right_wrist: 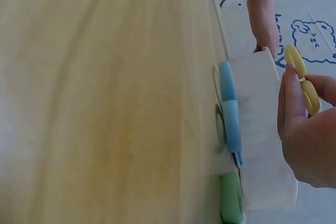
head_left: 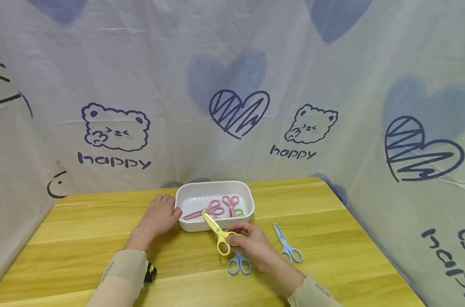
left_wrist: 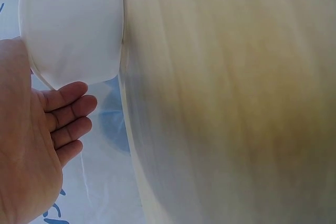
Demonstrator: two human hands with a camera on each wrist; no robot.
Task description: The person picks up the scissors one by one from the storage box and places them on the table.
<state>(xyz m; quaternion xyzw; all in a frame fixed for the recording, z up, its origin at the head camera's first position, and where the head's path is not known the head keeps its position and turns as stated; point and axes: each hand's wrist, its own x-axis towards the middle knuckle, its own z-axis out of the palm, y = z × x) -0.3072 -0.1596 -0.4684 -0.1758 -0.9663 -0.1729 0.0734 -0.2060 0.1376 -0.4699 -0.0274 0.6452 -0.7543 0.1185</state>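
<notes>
My left hand [head_left: 160,216] holds the left end of a white plastic bin [head_left: 213,185], thumb at the rim and fingers along the outer wall [left_wrist: 68,103]. In my right hand [head_left: 253,244] is a pair of yellow scissors [head_left: 218,232], pinched at the handle loops [right_wrist: 295,60]. Their blades point up and left, overlapping the bin's front wall in the head view. Inside the bin lie two pairs of pink scissors [head_left: 213,209] and a green handle [head_left: 238,212]. Blue scissors [head_left: 239,264] lie just below my right hand, their blades hidden.
Another pair of blue scissors [head_left: 287,247] lies on the wooden table [head_left: 324,221] right of my right hand. A green handle [right_wrist: 231,198] shows beside the bin in the right wrist view. A small black and yellow object [head_left: 150,272] sits by my left sleeve. Printed curtains [head_left: 171,128] surround the table.
</notes>
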